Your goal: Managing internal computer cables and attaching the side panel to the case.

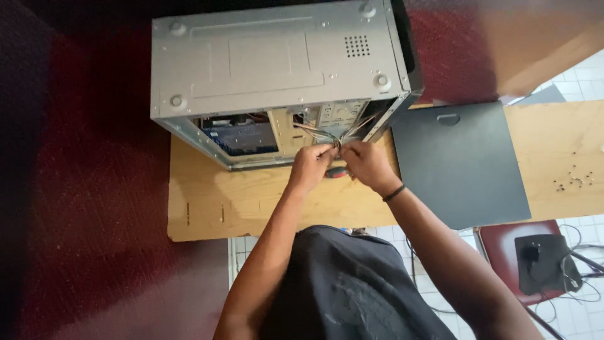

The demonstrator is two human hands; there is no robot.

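A bundle of thin wires (331,133) was pinched between the left hand (310,165) and the right hand (368,164), fingers closed on it just outside the open side of a grey computer case (270,56). The case lay on a wooden board (251,201). A red-handled tool (336,172) was seen beneath the hands. The dark side panel (462,164) lay flat to the right, with small screws (574,181) scattered well apart beyond it.

Single head-worn view, looking steeply down from close above both hands (340,165), facing the open computer case (277,69) just beyond them on the wooden table (251,201).
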